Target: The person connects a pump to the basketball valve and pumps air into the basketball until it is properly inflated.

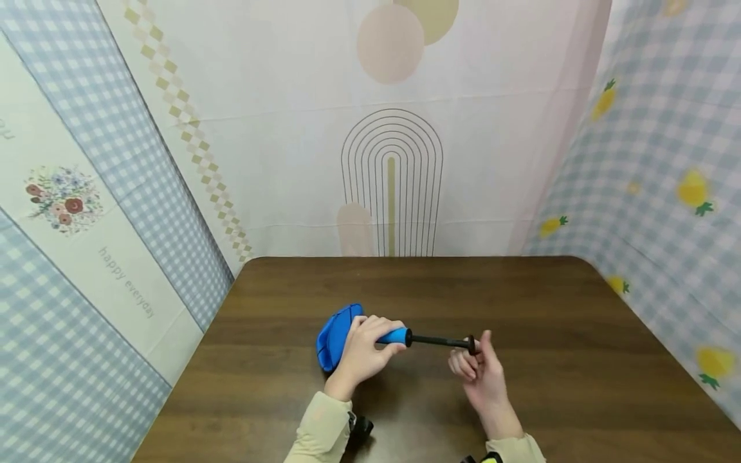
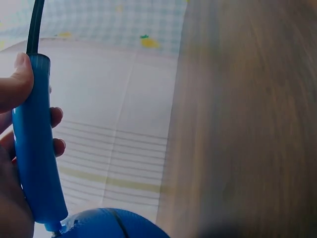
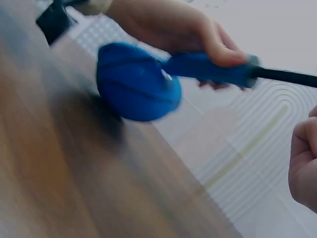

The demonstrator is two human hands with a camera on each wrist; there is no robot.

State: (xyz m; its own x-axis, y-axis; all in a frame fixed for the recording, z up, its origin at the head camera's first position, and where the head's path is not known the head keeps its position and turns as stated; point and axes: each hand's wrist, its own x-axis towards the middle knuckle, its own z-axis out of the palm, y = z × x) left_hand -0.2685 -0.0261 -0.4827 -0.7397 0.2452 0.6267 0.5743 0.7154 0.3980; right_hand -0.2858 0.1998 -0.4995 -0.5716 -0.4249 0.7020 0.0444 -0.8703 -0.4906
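Observation:
My left hand (image 1: 366, 347) grips the blue barrel of a small hand pump (image 2: 37, 144), thumb on one side and fingers round the other. At the barrel's end, the pump's nozzle meets a blue ball (image 3: 133, 84) with dark seam lines; in the head view the ball looks dented and partly flat. A black plunger rod (image 1: 440, 341) extends far out of the barrel toward the right. My right hand (image 1: 480, 373) holds the black handle (image 1: 471, 345) at the rod's end with curled fingers, thumb pointing up. The palm hides part of the barrel in the head view.
A brown wooden table (image 1: 278, 392) lies beneath the hands, and the ball is low over its surface. Patterned cloths (image 1: 289, 180) hang behind and at both sides of the table. A black wrist device (image 1: 360, 429) sits at my left sleeve.

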